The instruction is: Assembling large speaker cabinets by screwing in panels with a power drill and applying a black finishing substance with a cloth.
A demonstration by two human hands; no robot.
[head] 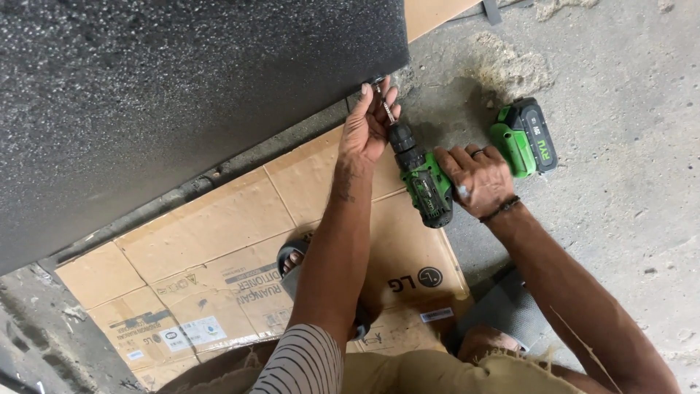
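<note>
My right hand (pixel 477 179) is wrapped tight around the grip of the green cordless drill (pixel 426 186), battery pack (pixel 526 138) sticking out to the side. My left hand (pixel 368 128) is up front, fingertips pinching the screw (pixel 386 109) at the drill's bit and steadying it against the lower corner of the dark speckled panel (pixel 182 95) — right at its edge. By my reading the screw isn't sunk yet; most of its shaft shows, so the driving is left to do. I can't see other screws along the panel. Below me, flattened cardboard (pixel 219 248) covers the concrete floor (pixel 620 219) — my sandal (pixel 295 263) rests on it.
</note>
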